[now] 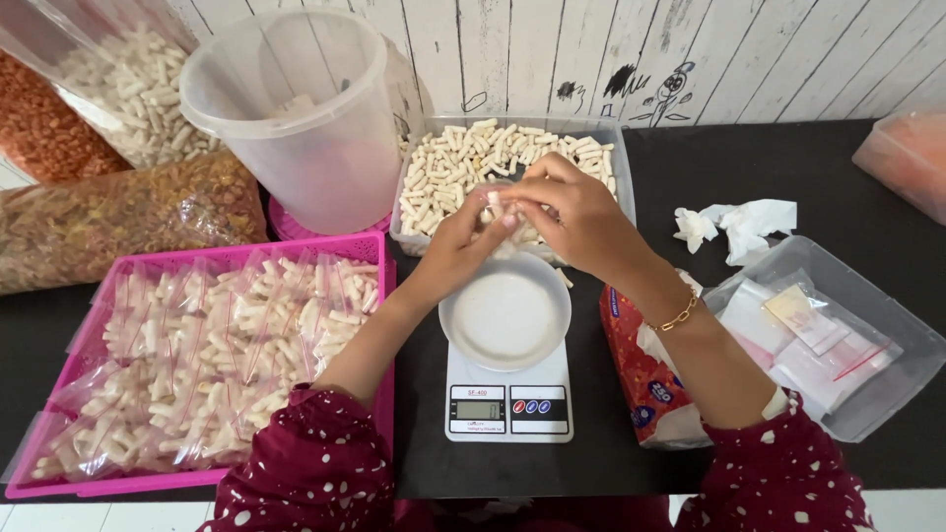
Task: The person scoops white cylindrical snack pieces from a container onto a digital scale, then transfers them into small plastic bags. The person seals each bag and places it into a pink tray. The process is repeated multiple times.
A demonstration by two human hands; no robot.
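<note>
Both hands meet over the white scale dish, fingers pinched in tight around a small clear plastic bag (503, 219) with a few pale stick snacks inside. Left hand (461, 241) has its fingertips closed narrow on the bag's near-left edge; right hand (581, 219) curls over the top, fingers closed on the other edge. How much of the bag each hand grips is hidden by the knuckles.

Handling guess: bag is thin, floppy film, very light and a bit slick; the snacks look dry, brittle, easy to crush. Best held at the mouth edges with fingertips, not squeezed round the middle.

Directly under the grip: round white dish (505, 313) on a small digital kitchen scale (508, 394), dish looks empty. Just behind the grip, touching distance: clear tub (614, 163) full of loose pale stick snacks (448, 167). Left of the grip, near: pink basket (370, 246) piled with filled zip bags (212, 345). Further back left: tall translucent bucket (296, 118), big sacks of other snacks beyond. Right of the grip, near the wrist: red printed packet (636, 365); beyond it a clear tray (887, 384) of empty small bags, and crumpled tissue (739, 222) on the black table (788, 163).
</note>
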